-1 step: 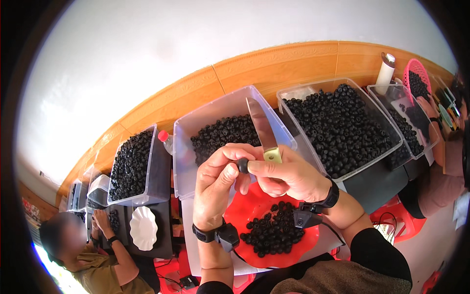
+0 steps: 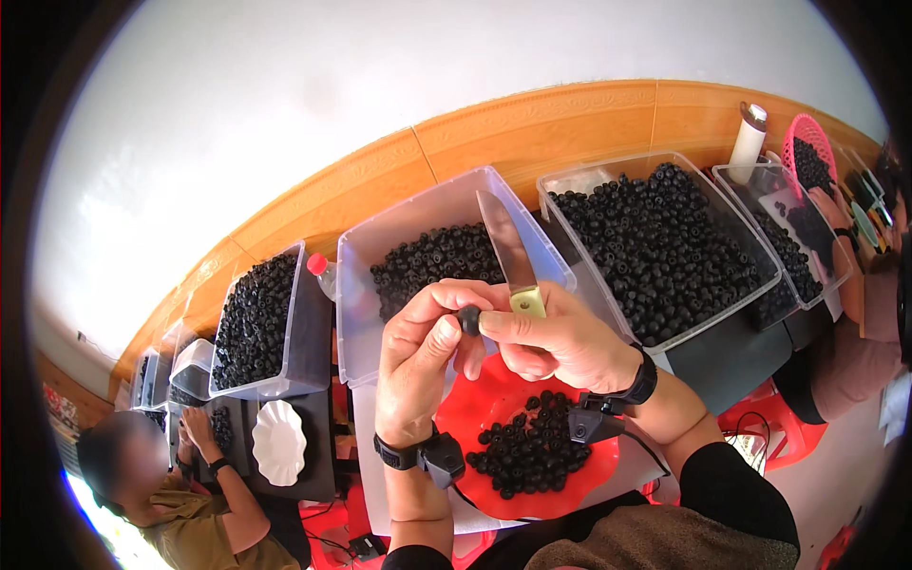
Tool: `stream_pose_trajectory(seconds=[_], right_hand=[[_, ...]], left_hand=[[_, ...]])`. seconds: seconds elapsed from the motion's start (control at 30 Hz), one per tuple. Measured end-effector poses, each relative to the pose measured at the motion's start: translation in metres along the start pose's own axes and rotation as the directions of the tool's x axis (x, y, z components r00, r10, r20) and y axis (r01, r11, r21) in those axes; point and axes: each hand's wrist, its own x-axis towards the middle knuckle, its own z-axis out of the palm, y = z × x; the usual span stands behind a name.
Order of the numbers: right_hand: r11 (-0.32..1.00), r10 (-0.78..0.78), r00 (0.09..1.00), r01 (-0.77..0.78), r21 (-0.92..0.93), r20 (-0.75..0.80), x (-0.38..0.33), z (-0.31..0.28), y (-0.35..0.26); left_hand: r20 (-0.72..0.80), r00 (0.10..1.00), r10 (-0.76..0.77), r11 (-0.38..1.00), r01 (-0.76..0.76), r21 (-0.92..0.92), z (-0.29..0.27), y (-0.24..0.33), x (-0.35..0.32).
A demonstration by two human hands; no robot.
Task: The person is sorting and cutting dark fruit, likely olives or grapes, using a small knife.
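My left hand [image 2: 418,356] pinches a small round black fruit [image 2: 469,319] between thumb and forefinger. My right hand [image 2: 560,344] touches the fruit with its thumb. It grips a knife [image 2: 508,249] with a brass collar, blade pointing up and away. Both hands are raised over a red scalloped plate [image 2: 470,404] holding a heap of the same black fruits [image 2: 532,451]. Behind the hands stands a clear plastic tub [image 2: 375,256], partly filled with black fruits [image 2: 432,258]. Each wrist wears a black band.
More clear tubs of black fruits stand left [image 2: 256,318] and right [image 2: 665,247]. A person [image 2: 180,494] at lower left sits by a white scalloped plate [image 2: 280,442]. Another person's arm [image 2: 855,285] works at the right, near a pink basket [image 2: 807,152] and a white bottle [image 2: 748,138].
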Motion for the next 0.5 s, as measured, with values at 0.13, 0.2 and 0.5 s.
stream_pose_trajectory(seconds=[0.13, 0.2, 0.5], right_hand=[[0.999, -0.035, 0.998, 0.034, -0.026, -0.052, 0.001, 0.003, 0.004], [0.972, -0.217, 0.970, 0.204, -0.119, -0.112, 0.005, 0.002, 0.009], [0.558, -0.661, 0.750, 0.495, -0.666, 0.003, 0.005, 0.007, 0.011]], left_hand=[[-0.032, 0.999, -0.043, 0.992, 0.039, -0.119, -0.002, 0.000, 0.000], [-0.078, 0.996, -0.045, 0.993, 0.037, -0.109, -0.002, 0.002, 0.001], [-0.172, 0.977, -0.128, 0.992, 0.122, -0.045, -0.002, 0.001, 0.000]])
